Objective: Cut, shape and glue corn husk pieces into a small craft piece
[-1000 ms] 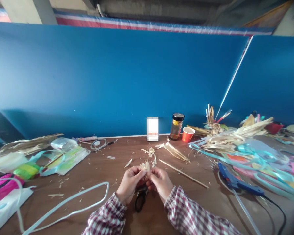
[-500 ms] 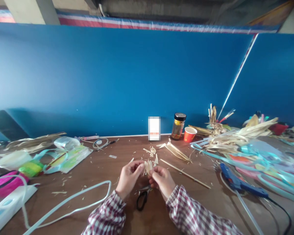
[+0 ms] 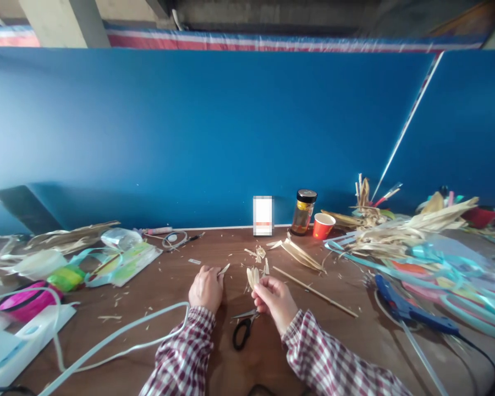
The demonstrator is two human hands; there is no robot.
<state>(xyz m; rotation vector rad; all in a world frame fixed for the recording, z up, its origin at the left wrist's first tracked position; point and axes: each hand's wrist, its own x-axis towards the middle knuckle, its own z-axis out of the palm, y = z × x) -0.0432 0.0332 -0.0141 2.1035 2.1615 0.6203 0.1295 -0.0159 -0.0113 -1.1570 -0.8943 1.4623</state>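
Observation:
My right hand (image 3: 274, 296) is closed on a small fan of pale husk petals (image 3: 253, 276), held upright just above the brown table (image 3: 169, 308). My left hand (image 3: 207, 287) has reached to the left and its fingers rest on a loose husk sliver (image 3: 224, 269) lying on the table; whether they pinch it is unclear. Black-handled scissors (image 3: 243, 329) lie on the table between my wrists, below both hands. Both sleeves are red-and-white check.
A thin wooden stick (image 3: 313, 292) and husk scraps (image 3: 299, 253) lie beyond my right hand. A glass jar (image 3: 303, 212) and red paper cup (image 3: 323, 225) stand by the blue wall. A blue glue gun (image 3: 412, 312) lies right, a white cord (image 3: 119, 335) and packets left.
My left hand has let go of the petal bundle and moved left and forward down to a husk sliver on the table. My right hand keeps the bundle.

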